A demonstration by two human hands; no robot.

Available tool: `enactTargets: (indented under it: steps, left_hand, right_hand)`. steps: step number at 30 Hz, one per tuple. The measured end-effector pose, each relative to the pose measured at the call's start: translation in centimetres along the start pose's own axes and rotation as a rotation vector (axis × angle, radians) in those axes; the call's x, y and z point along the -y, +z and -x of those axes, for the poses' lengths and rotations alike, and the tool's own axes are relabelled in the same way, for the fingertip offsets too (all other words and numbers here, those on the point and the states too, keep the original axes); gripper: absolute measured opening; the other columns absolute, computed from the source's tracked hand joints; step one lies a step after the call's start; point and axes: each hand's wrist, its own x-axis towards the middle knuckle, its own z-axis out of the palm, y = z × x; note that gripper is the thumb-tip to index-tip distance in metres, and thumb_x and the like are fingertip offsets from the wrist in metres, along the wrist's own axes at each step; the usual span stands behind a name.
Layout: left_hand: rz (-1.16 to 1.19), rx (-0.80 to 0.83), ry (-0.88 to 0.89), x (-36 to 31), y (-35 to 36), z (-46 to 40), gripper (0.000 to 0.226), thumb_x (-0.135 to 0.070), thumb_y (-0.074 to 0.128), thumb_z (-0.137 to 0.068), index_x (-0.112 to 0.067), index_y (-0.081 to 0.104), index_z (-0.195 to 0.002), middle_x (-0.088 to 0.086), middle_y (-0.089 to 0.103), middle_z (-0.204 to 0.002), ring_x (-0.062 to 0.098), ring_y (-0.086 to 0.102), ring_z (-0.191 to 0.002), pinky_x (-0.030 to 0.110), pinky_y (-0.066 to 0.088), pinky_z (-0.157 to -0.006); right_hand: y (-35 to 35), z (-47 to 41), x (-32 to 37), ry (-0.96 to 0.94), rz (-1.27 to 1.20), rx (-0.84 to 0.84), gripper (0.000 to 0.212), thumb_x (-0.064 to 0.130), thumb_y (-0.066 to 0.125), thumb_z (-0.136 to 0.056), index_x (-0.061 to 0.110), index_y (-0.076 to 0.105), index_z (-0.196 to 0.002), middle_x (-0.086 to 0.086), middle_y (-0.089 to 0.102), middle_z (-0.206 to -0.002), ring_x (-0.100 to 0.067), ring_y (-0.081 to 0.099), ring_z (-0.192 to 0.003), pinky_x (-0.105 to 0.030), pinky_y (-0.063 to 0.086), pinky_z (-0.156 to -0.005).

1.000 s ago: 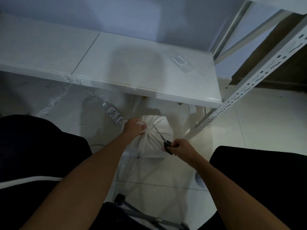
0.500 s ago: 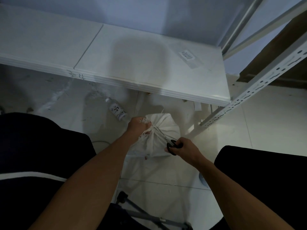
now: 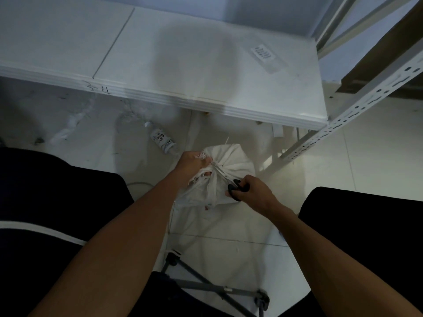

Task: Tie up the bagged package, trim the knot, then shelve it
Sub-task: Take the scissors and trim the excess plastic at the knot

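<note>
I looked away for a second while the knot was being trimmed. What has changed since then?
The right hand has brought the scissors in from beside the bag, so the blades now reach the gathered neck next to the left hand. Unchanged: the left hand grips the frayed bag top, the bag sits on the floor below the shelf, and the bottle lies behind it.

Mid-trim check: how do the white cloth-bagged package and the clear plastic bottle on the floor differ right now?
The white cloth-bagged package is bulky and opaque; the clear plastic bottle is slim and see-through, with a printed label. The package is being worked: the left hand grips its gathered top while the right hand holds black-handled scissors at the knot. The bottle lies on its side, untouched. Both sit on the pale tiled floor.
</note>
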Motion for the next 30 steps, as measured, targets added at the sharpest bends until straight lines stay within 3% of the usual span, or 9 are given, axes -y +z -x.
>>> enactTargets:
  steps: [2,4,8,14,17,24,30]
  left_hand:
    - [0.022,0.012,-0.006,0.0,0.1,0.0,0.010,-0.006,0.068,-0.088,-0.010,0.075,-0.082,0.011,0.073,-0.077,0.021,0.070,-0.066,0.038,0.060,-0.072]
    - [0.024,0.011,-0.011,0.2,0.0,-0.1,0.010,-0.007,0.066,-0.090,-0.008,0.075,-0.086,0.011,0.074,-0.080,0.019,0.071,-0.065,0.032,0.061,-0.067]
    - [0.036,0.012,-0.046,0.6,-0.2,-0.3,0.012,-0.015,0.067,-0.090,-0.006,0.076,-0.092,0.018,0.075,-0.094,0.036,0.072,-0.090,0.048,0.058,-0.087]
    - [0.028,0.035,-0.064,0.6,-0.1,-0.1,0.013,-0.012,0.065,-0.090,-0.008,0.076,-0.085,0.021,0.075,-0.091,0.039,0.072,-0.085,0.054,0.057,-0.085]
    - [0.031,0.040,-0.064,0.7,0.0,-0.2,0.014,-0.010,0.064,-0.091,-0.009,0.075,-0.083,0.021,0.074,-0.092,0.034,0.072,-0.081,0.051,0.058,-0.086]
    - [0.127,0.057,-0.072,0.5,0.0,0.5,0.012,-0.006,0.061,-0.093,-0.002,0.072,-0.090,0.019,0.073,-0.085,0.023,0.073,-0.066,0.029,0.059,-0.059]
    - [0.180,0.075,-0.094,0.6,-0.1,0.7,0.019,-0.006,0.061,-0.093,0.008,0.067,-0.105,0.025,0.070,-0.094,0.028,0.072,-0.071,0.033,0.061,-0.062]
  right_hand:
    - [0.0,0.1,0.3,-0.005,0.026,0.011,0.045,0.045,0.081,-0.073,0.013,0.051,-0.079,0.002,0.053,-0.072,-0.013,0.046,-0.062,-0.027,0.036,-0.057]
    - [0.0,0.2,0.5,-0.005,0.038,0.015,0.045,0.046,0.080,-0.074,0.015,0.048,-0.078,0.002,0.052,-0.072,-0.014,0.045,-0.063,-0.028,0.035,-0.056]
    - [0.0,0.3,1.0,-0.004,0.048,0.013,0.045,0.044,0.080,-0.075,0.018,0.044,-0.070,0.001,0.050,-0.069,-0.014,0.043,-0.061,-0.030,0.035,-0.057]
    - [0.6,0.8,0.8,-0.053,0.084,0.029,0.038,0.033,0.073,-0.084,0.015,0.042,-0.068,-0.001,0.048,-0.065,-0.014,0.038,-0.056,-0.030,0.034,-0.056]
    - [0.7,0.7,0.5,-0.079,0.110,0.035,0.034,0.032,0.071,-0.086,0.014,0.045,-0.072,0.003,0.045,-0.062,-0.010,0.037,-0.054,-0.028,0.032,-0.054]
    - [1.2,0.7,1.0,-0.094,0.139,0.005,0.034,0.038,0.067,-0.087,0.007,0.055,-0.089,0.006,0.050,-0.067,-0.011,0.046,-0.059,-0.023,0.034,-0.051]
    - [1.8,0.0,0.8,-0.055,0.157,0.022,0.037,0.046,0.066,-0.085,0.012,0.052,-0.087,0.006,0.050,-0.068,-0.011,0.046,-0.058,-0.026,0.036,-0.055]
